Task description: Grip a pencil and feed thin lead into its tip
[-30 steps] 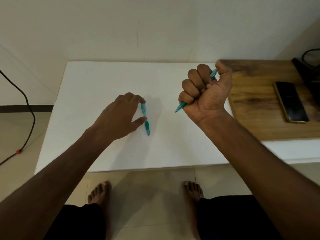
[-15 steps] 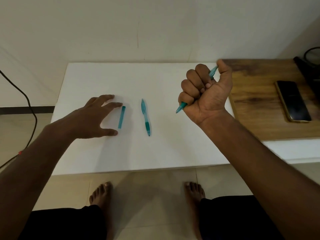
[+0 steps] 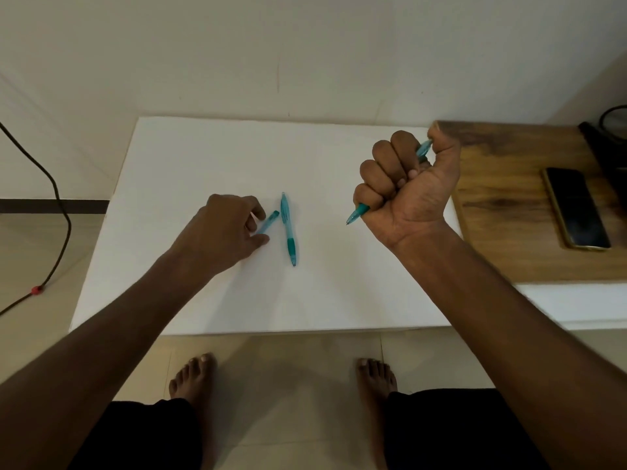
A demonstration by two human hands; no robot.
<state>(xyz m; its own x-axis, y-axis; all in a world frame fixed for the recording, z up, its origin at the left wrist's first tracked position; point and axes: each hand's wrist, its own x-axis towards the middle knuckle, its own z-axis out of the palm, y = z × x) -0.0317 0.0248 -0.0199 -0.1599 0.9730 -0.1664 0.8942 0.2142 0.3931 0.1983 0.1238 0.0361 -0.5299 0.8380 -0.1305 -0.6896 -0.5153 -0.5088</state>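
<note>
Left hand [image 3: 225, 228]: lowered onto the white counter [image 3: 190, 157], palm down, fingers curled; thumb and fingertips pinch a short teal pen cap [image 3: 269, 221]. The cap is tilted, its far end pointing up and to the right, its near end hidden between the fingers.
Right hand [image 3: 409, 186]: raised above the counter, clenched in a fist around a teal pen [image 3: 359, 213]. The tip projects below the little finger, toward the left; the rear end shows beside the thumb at the top of the fist.
Loose pen [image 3: 288, 228]: a second teal pen, lying flat on the counter just right of the cap, tip toward the person. It is near the cap's far end; whether the two touch cannot be told.
Clearance: the stretch of counter between the loose pen and the right hand carries nothing.
Wooden board [image 3: 502, 205]: on the right part of the counter, behind the right fist and partly covered by it.
Phone [image 3: 575, 208]: dark, screen up, on the wooden board, well apart from both hands.
Black cable [image 3: 59, 205]: hangs down the wall at the left to the floor, with a small red piece near its low end.
Dark object with cord [image 3: 607, 140]: at the far right edge, cut off by the frame.
Floor: pale tiles; two bare feet stand below the counter's near edge.
</note>
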